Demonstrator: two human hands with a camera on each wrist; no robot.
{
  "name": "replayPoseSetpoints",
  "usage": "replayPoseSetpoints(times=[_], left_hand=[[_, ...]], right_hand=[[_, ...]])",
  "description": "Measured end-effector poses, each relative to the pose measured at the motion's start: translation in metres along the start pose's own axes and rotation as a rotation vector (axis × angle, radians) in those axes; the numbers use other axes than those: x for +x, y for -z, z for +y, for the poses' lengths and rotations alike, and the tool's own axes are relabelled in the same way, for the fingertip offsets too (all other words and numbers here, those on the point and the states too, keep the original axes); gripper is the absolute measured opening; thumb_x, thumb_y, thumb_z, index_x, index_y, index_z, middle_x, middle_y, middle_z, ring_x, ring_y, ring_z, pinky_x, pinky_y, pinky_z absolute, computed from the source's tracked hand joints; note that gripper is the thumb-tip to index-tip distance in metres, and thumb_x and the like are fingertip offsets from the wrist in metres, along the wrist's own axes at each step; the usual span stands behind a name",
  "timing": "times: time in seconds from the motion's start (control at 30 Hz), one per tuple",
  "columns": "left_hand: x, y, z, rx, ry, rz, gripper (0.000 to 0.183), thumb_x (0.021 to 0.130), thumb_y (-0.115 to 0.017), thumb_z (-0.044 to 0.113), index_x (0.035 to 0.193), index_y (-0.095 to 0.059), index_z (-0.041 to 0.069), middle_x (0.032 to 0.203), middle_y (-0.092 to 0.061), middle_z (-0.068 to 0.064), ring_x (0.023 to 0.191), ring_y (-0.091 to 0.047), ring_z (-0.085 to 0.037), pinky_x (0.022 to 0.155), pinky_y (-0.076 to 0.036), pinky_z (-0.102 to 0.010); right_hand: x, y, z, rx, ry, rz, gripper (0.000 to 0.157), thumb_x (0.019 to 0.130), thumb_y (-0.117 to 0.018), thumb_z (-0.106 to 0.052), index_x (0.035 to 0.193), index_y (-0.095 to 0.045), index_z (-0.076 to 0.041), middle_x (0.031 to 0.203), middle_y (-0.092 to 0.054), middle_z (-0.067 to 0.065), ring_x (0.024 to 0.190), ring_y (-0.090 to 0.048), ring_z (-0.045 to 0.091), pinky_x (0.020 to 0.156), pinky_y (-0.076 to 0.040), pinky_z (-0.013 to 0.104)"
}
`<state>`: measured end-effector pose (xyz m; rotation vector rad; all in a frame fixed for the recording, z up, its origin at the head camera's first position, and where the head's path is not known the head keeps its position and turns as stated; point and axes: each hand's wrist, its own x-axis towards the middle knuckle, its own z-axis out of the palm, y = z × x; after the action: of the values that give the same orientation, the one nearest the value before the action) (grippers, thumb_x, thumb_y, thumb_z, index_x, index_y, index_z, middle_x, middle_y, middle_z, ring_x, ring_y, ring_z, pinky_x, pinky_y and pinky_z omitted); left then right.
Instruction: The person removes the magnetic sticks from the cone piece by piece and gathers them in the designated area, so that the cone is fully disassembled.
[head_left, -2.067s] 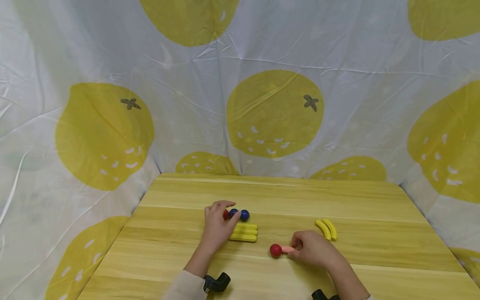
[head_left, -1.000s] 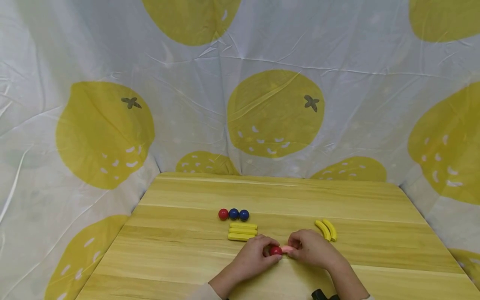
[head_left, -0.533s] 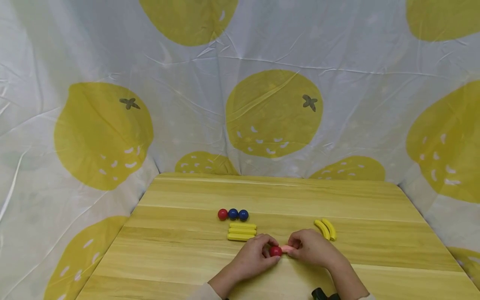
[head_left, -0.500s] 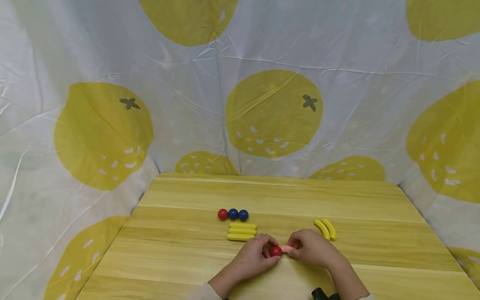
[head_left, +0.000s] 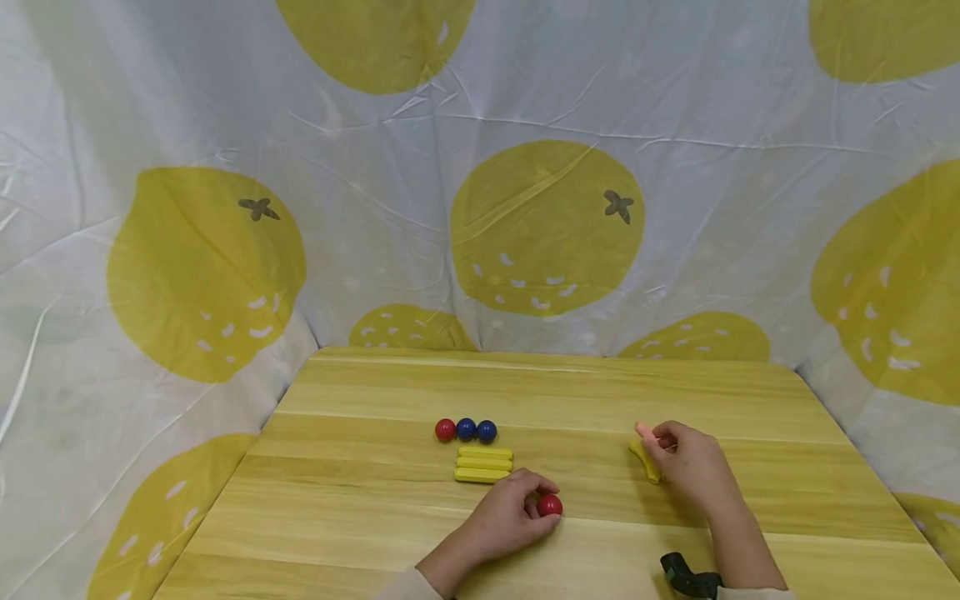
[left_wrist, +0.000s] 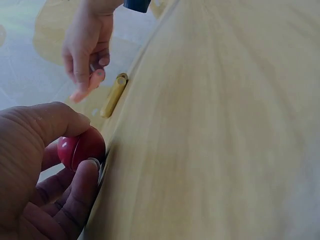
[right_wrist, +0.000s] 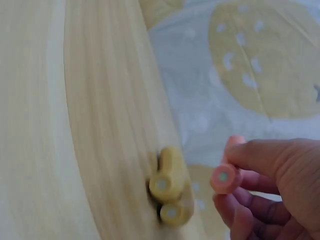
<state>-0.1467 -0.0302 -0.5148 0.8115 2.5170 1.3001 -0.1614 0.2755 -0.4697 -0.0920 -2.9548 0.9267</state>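
Observation:
My left hand (head_left: pixel 506 515) pinches a shiny red ball (head_left: pixel 551 506) between thumb and fingers, close to the wooden table; the left wrist view shows a seam across the ball (left_wrist: pixel 91 144). To the right, my right hand (head_left: pixel 701 471) holds a short pink rod (head_left: pixel 643 431) raised over the tabletop. The right wrist view shows the pink rod's round end (right_wrist: pixel 223 177) with a pale disc in it. Two curved yellow rods (head_left: pixel 642 463) lie side by side below the right hand, partly hidden by its fingers in the head view.
A red ball (head_left: pixel 445 430) and two blue balls (head_left: pixel 476 430) stand in a row at the table's middle left. Several straight yellow rods (head_left: pixel 483 464) lie in front of them, near my left fingers. A lemon-print curtain (head_left: pixel 547 225) surrounds the wooden table (head_left: pixel 360 500).
My left hand came from the ball row to the single red ball and took hold. My right hand then drew the pink rod off that ball and moved it right and away, over the curved rods.

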Motion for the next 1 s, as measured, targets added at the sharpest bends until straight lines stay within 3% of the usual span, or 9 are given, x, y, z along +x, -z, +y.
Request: replayPoseSetpoints(times=[0.2, 0.4, 0.6, 0.8, 1.0], left_hand=[[0.000, 0.000, 0.000, 0.018, 0.002, -0.009, 0.028, 0.090, -0.079, 0.025, 0.114, -0.071, 0.014, 0.097, -0.061, 0.010, 0.077, -0.053, 0.004, 0.068, -0.049, -0.014], [0.000, 0.003, -0.001, -0.008, 0.012, -0.042, 0.026, 0.089, -0.080, 0.029, 0.112, -0.071, 0.019, 0.097, -0.059, 0.012, 0.078, -0.054, 0.003, 0.068, -0.049, -0.015], [0.001, 0.014, -0.004, -0.055, 0.015, -0.147, 0.023, 0.088, -0.081, 0.029, 0.107, -0.070, 0.023, 0.095, -0.061, 0.013, 0.077, -0.055, 0.003, 0.068, -0.051, -0.016], [0.000, 0.041, -0.001, -0.116, 0.049, -0.233, 0.022, 0.084, -0.084, 0.021, 0.102, -0.071, 0.021, 0.093, -0.067, 0.012, 0.075, -0.062, 0.001, 0.070, -0.053, -0.018], [-0.004, 0.081, -0.003, -0.078, 0.115, -0.134, 0.033, 0.083, -0.086, 0.021, 0.113, -0.072, 0.013, 0.107, -0.070, 0.002, 0.079, -0.066, -0.007, 0.068, -0.054, -0.022]], right_hand=[[0.001, 0.010, 0.028, -0.019, -0.121, 0.042, 0.060, 0.102, -0.055, -0.053, 0.116, -0.068, 0.004, 0.103, -0.074, 0.018, 0.092, -0.068, 0.032, 0.079, -0.054, 0.050], [0.005, 0.010, 0.039, -0.061, -0.133, -0.019, 0.046, 0.102, -0.059, -0.043, 0.108, -0.069, 0.002, 0.087, -0.071, 0.008, 0.082, -0.064, 0.025, 0.072, -0.052, 0.042], [0.007, 0.004, 0.043, -0.065, -0.139, -0.047, 0.038, 0.101, -0.060, -0.034, 0.108, -0.067, 0.003, 0.084, -0.069, 0.005, 0.076, -0.061, 0.021, 0.065, -0.047, 0.033], [0.007, 0.003, 0.043, -0.061, -0.147, -0.042, 0.040, 0.102, -0.059, -0.035, 0.109, -0.068, 0.004, 0.087, -0.071, 0.006, 0.077, -0.063, 0.021, 0.065, -0.048, 0.034], [0.008, 0.003, 0.043, -0.062, -0.143, -0.044, 0.044, 0.102, -0.058, -0.039, 0.110, -0.067, 0.003, 0.087, -0.072, 0.006, 0.077, -0.063, 0.020, 0.066, -0.049, 0.034]])
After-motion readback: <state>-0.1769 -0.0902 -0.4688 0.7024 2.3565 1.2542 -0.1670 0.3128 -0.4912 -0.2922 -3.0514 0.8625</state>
